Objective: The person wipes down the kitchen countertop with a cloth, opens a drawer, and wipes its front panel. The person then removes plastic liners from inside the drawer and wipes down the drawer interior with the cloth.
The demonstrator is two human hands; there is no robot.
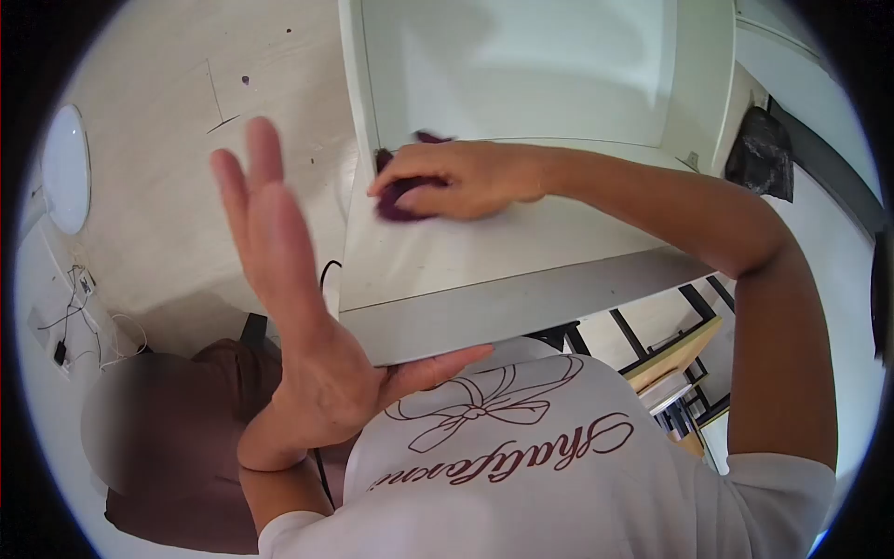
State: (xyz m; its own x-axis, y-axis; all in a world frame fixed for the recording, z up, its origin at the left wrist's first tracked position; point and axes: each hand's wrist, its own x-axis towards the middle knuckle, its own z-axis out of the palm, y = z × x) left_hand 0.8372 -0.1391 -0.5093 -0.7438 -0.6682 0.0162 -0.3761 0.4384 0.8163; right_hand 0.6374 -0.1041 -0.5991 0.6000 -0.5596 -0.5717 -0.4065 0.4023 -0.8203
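Our right-hand grip [466, 182] is wrapped over the dark purple cloth [402, 207], which lies bunched on the white panel [484, 250] near its far left corner. Our left hand [321, 363] stands open, fingers raised, thumb along the panel's near edge. To work the cloth well, we should probably keep it flat under our fingers, press evenly into the corner, and let the left hand steady the edge.
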